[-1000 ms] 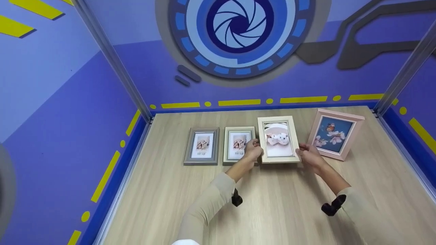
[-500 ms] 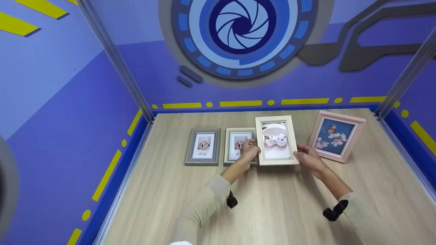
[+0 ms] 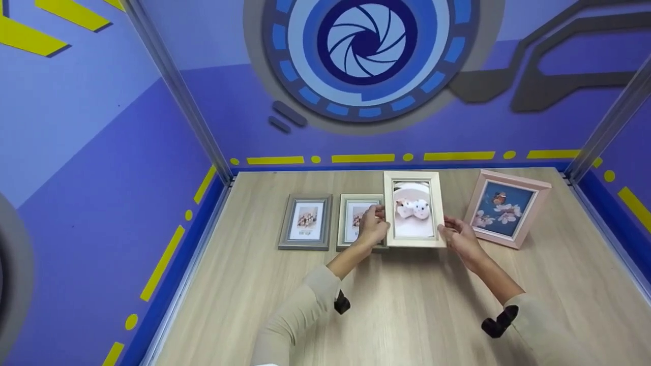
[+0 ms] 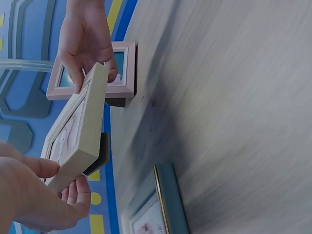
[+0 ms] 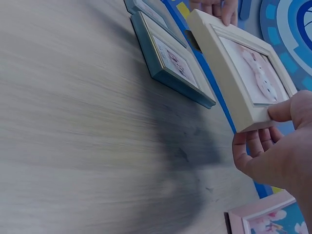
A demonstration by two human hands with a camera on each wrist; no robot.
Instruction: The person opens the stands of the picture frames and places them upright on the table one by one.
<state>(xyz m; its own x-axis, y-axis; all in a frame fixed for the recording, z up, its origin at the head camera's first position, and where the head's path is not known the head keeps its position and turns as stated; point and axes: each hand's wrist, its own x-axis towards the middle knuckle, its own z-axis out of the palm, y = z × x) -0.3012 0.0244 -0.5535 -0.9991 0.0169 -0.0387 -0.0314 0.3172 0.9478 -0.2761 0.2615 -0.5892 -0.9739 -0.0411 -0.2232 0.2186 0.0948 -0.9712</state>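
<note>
A cream picture frame (image 3: 414, 243) with a photo of two small white plush-like figures is held up off the table, tilted back. My left hand (image 3: 373, 229) grips its left edge, thumb on the front and fingers behind. At the opposite edge, my right hand (image 3: 459, 239) pinches it the same way, as the right wrist view shows. A dark stand (image 4: 101, 156) sticks out behind it in the left wrist view. The pale-bordered frame (image 3: 348, 239) lying beside it is partly covered by my left hand. A pink frame (image 3: 524, 223) with a bird and blossoms stands propped to the right.
A grey frame (image 3: 284, 223) lies flat at the left of the row. The wooden table (image 3: 407, 315) meets a purple-blue back wall (image 3: 224, 112) behind the frames, and side walls close in left and right.
Both hands have raised the cream frame slightly and turned it more upright, shifting it a little left relative to the table. The other frames keep their places; the head view has shifted slightly.
</note>
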